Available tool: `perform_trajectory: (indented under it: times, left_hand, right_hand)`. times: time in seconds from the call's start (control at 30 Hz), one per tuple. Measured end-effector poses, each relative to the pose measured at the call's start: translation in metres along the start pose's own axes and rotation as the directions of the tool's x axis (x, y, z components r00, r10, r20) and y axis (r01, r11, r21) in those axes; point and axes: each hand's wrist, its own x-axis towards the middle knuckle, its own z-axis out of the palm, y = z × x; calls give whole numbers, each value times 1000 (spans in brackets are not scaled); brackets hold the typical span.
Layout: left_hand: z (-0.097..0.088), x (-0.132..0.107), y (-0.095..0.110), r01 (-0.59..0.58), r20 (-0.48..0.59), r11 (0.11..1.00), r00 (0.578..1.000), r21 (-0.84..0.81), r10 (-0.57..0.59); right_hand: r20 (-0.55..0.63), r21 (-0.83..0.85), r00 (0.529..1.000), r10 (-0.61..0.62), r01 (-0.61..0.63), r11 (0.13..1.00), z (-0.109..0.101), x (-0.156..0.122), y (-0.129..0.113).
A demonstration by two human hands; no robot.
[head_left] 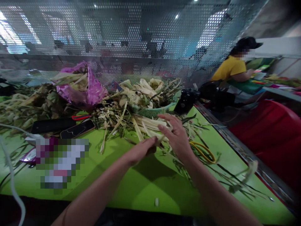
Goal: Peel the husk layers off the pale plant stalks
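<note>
My left hand (148,146) is closed, its thumb and fingers pinching a pale dried husk strip (162,138) over the green table. Just to the right, my right hand (174,131) has its fingers apart and lightly curved beside the strip; part of the strip shows behind its thumb. Under and beyond both hands lies a pile of pale husks and stalks (150,123). Behind that stands a green basket (150,111) heaped with dried husks and leaves. The undersides of my left fingers are hidden.
A pink plastic bag (94,89) of husks stands at back left, near phones (78,128) and red-handled scissors (81,117). A yellow loop (207,152) lies right of my hands. A red chair (270,141) and a seated person in yellow (229,69) are beyond the table's right edge.
</note>
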Motion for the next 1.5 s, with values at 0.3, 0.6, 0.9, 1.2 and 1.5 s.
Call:
perform_trajectory:
  times: [0.3, 0.6, 0.9, 1.2, 1.5]
  left_hand:
    - [-13, 4, 9, -69, -71, 997, 995, -36, 66]
    - [-7, 3, 10, -63, -23, 998, 998, -9, 63]
    - [-13, 9, 5, -31, -136, 976, 991, -214, 1]
    - [-16, 19, -2, -242, -220, 898, 961, -366, 169]
    - [-16, 16, -4, -275, -314, 956, 921, -104, 230]
  right_hand:
    - [439, 331, 842, 313, -475, 815, 6, 0, 8]
    - [416, 531, 826, 380, -560, 636, 12, -3, 14]
    - [349, 502, 850, 395, -526, 686, 8, 1, 15]
    - [371, 150, 904, 211, -283, 947, 29, -17, 6]
    - [293, -17, 945, 145, -147, 989, 33, -22, 1]
